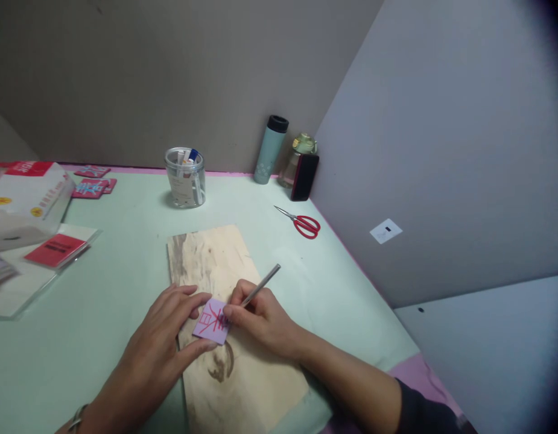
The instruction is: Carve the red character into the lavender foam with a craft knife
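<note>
The left hand [165,328] is pinching a purple card [210,322] with red strokes, its fingers meeting the top edge and its thumb the lower one. The card is lying on a wooden board [215,259], nearer the board's left edge than its right. The right hand's [263,313] grip is clamping a slim metal tool [265,283] over the card's right side; the fingers are hiding the tool's lower end. The left hand is crossing the board's left edge, while the right forearm is reaching across its right edge. Bare wood is extending beyond the card toward the far edge. Past that, open green tabletop [129,253] is leaving room before a clear jar [186,187]. Red-handled scissors [306,225] are lying off the board's far right corner, near the tabletop's right edge. A white bag [28,202] is taking up the far left.
</note>
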`<action>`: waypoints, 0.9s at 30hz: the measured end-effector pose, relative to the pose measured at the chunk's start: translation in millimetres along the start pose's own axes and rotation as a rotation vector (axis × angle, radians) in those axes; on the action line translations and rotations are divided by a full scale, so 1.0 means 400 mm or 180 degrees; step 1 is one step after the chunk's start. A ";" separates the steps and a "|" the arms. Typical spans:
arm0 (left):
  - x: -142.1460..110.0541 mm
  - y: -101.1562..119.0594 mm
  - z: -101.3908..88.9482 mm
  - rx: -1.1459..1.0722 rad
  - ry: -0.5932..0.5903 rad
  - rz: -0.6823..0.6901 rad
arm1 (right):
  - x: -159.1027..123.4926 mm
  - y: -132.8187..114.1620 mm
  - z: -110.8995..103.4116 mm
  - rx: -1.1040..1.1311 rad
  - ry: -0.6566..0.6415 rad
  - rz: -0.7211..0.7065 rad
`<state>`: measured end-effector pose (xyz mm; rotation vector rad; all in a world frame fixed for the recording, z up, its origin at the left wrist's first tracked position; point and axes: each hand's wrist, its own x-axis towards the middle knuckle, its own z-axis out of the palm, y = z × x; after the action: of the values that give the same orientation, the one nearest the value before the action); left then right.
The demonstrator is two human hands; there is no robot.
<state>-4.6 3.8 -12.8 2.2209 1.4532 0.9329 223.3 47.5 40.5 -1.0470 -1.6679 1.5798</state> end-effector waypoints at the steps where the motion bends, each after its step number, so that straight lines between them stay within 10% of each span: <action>1: -0.001 0.003 0.001 -0.0019 0.0000 -0.0026 | 0.000 0.001 -0.001 0.0029 -0.0016 0.0006; 19: 0.004 -0.031 -0.008 0.0280 -0.0130 0.0248 | 0.000 0.007 -0.006 0.0262 -0.0262 0.0110; 27: -0.004 0.001 0.001 0.0118 -0.0069 0.0082 | 0.006 0.014 -0.009 0.0910 0.0252 -0.0082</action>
<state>-4.7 2.3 -13.3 2.2743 1.4469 0.8942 225.8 51.2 34.9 -0.9228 -1.3495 1.6778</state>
